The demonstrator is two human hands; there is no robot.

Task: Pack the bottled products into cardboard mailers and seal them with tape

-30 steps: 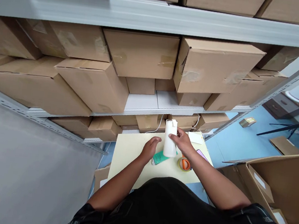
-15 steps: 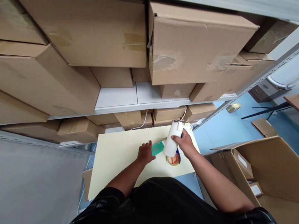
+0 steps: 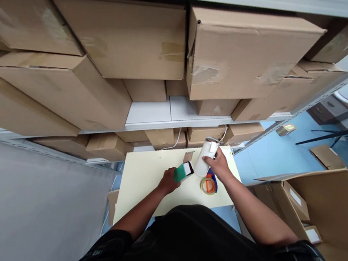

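Observation:
My left hand [image 3: 167, 182] is closed around a small green box [image 3: 181, 173]. The box is tilted, and its dark, open end with a white flap faces right. My right hand [image 3: 219, 165] grips a white tumbler [image 3: 203, 159] with a metallic rim and a small white tag near the top. The tumbler leans slightly above the pale table [image 3: 143, 177], just right of the box; whether its base touches the table I cannot tell. Below my right hand lies a tape dispenser [image 3: 211, 186] in orange and blue with a roll of tape.
Cardboard boxes [image 3: 245, 59] crowd the shelves [image 3: 151, 113] in front, above the table's back edge. A large open carton [image 3: 338, 199] on the right holds smaller boxes. Behind the tumbler a small brown piece [image 3: 187, 157] lies on the table. A white cable [image 3: 177, 139] hangs behind.
My left hand has gone from open fingers beside the green box to gripping it, raised and turned with its open end showing. The tumbler tilts more in my right hand. The view has shifted left.

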